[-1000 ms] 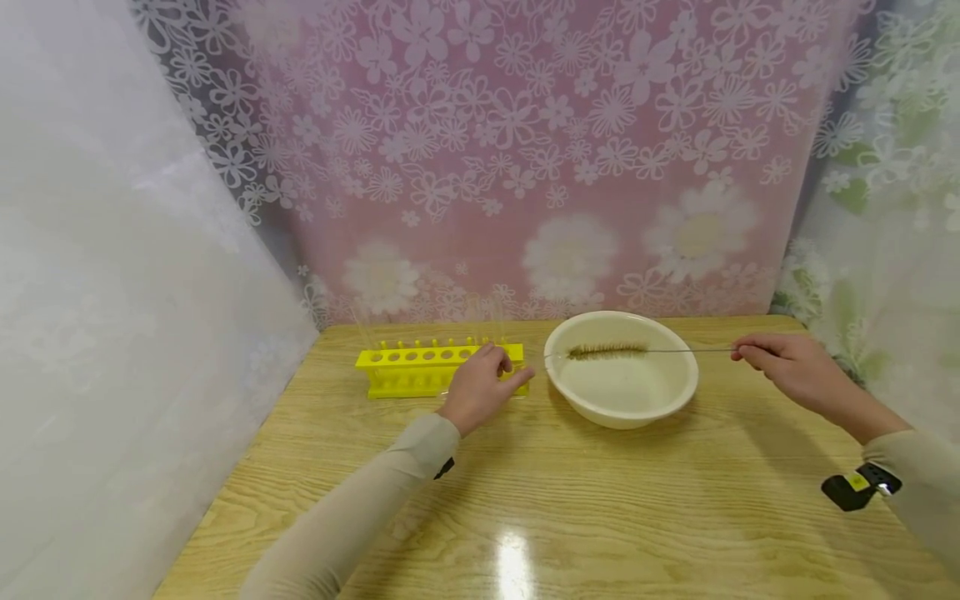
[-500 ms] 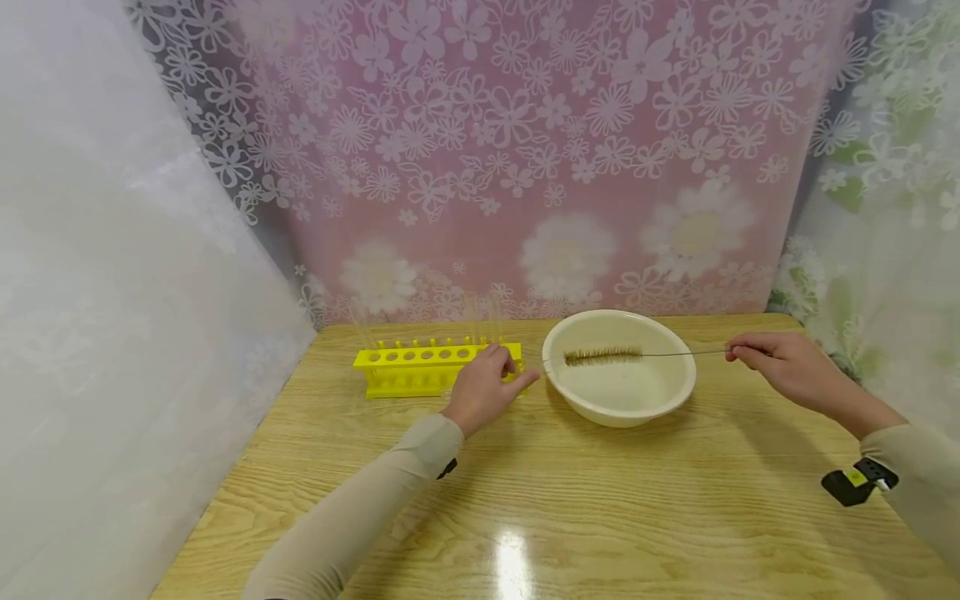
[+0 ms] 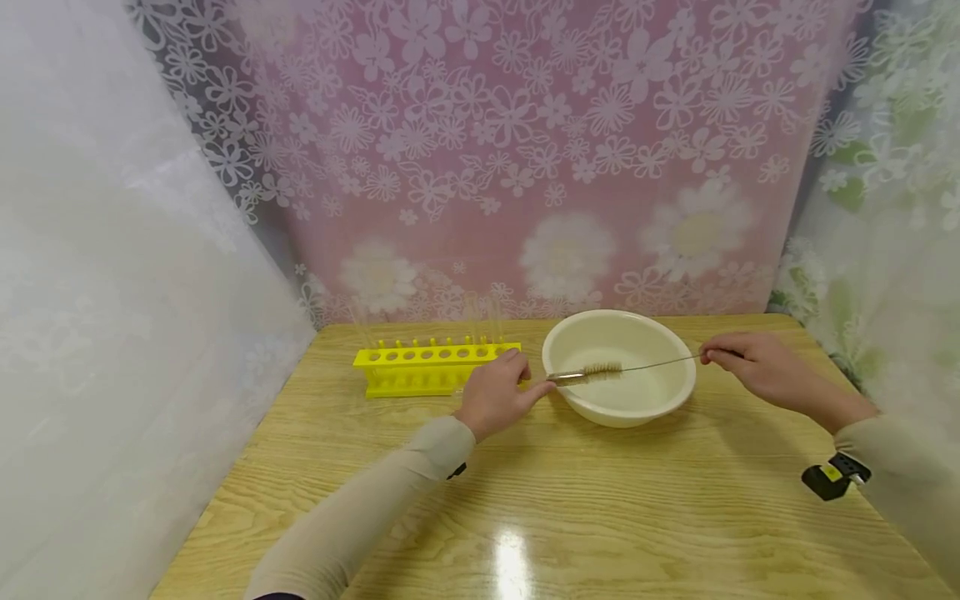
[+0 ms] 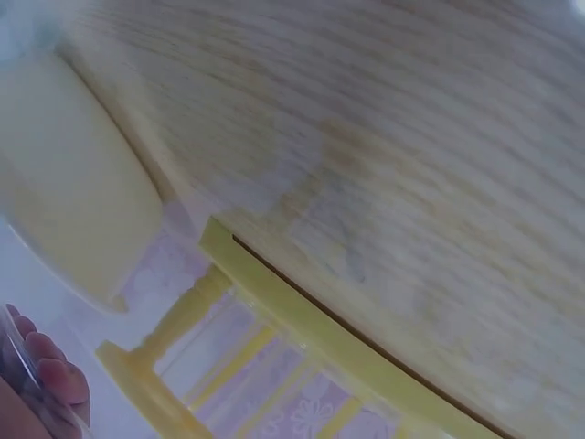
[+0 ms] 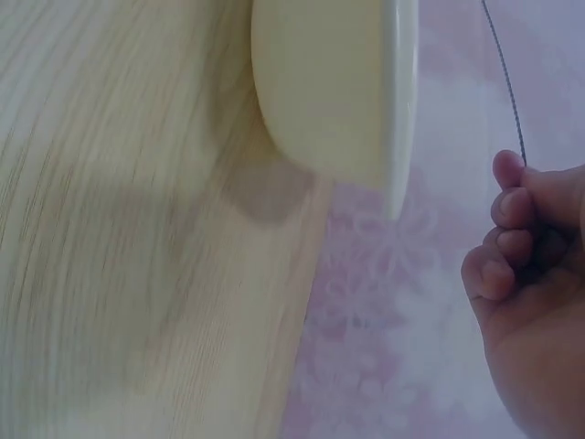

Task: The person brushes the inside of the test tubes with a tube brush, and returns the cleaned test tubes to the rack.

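Note:
My left hand (image 3: 497, 396) grips a clear glass test tube (image 3: 566, 378), its mouth pointing right over the basin's left rim. In the left wrist view the curled fingers (image 4: 57, 377) show around the glass. A test tube brush (image 3: 604, 369) with tan bristles lies level above the basin, its tip end inside the tube and the rest of the bristles outside. With thumb and fingertips, my right hand (image 3: 761, 367) pinches the end of the brush's thin twisted wire handle (image 5: 508, 78), which bows slightly. Below the brush stands the cream basin (image 3: 637, 396).
A yellow test tube rack (image 3: 420, 358) stands behind and left of the left hand. Clear tubes rise from it, one at its left end and two toward the right. The wooden table (image 3: 600, 508) meets floral curtains at the back and sides.
The right hand has moved left, carrying the brush, whose tip has passed into the tube. The left hand has shifted slightly right and nearer with the tube. The basin and rack have stayed put.

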### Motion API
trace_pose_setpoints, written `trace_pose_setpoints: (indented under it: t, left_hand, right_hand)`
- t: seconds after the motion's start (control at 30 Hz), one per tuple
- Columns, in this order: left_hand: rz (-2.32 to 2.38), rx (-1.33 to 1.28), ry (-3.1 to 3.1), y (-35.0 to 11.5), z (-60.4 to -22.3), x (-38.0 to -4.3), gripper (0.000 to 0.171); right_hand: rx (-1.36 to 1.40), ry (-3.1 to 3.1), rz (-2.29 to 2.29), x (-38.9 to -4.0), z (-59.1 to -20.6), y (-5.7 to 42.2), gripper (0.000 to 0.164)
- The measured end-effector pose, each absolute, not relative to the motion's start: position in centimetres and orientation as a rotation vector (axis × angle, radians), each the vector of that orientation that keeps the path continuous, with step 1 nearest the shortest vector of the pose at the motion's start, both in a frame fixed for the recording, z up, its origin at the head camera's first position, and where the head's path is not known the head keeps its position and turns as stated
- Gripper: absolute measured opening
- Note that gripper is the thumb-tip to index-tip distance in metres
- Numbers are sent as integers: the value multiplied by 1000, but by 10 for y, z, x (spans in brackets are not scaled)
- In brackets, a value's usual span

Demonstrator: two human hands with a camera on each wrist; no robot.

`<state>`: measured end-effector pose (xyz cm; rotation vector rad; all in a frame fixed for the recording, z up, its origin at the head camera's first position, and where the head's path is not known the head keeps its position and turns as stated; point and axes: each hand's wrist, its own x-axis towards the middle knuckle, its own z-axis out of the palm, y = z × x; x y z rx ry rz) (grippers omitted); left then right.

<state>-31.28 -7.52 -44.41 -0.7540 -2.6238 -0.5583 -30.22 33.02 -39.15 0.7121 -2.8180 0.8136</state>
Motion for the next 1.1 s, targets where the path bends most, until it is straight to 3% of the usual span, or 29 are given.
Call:
trace_pose_setpoints:
  t: [0.83,1.1]
  left_hand:
    - [-499,-735,-2600,-46,-447,-310,43]
    - [-559,-738,-2604,-48,-448,-309,42]
  right_hand:
    - [907,-2794,1085,-303,-410,225,23]
    - [831,-2654,1017,-298,-417,223,16]
